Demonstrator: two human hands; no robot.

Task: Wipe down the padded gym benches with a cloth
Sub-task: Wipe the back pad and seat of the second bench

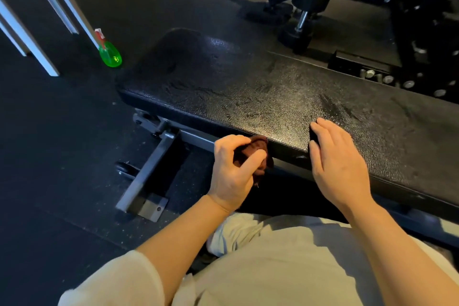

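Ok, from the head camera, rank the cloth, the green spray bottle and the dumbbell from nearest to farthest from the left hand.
1. Cloth: gripped in the left hand at the bench's near edge.
2. Green spray bottle: on the floor, up and to the left.
3. Dumbbell: on the floor beyond the bench's far side.

Black padded bench (248,87) runs left to right on a grey steel frame (149,169), pad streaked with wipe marks. Right hand (340,164) rests flat on its near edge. Dark speckled floor (62,156) carries a green spray bottle (109,53) near the bench's left end.
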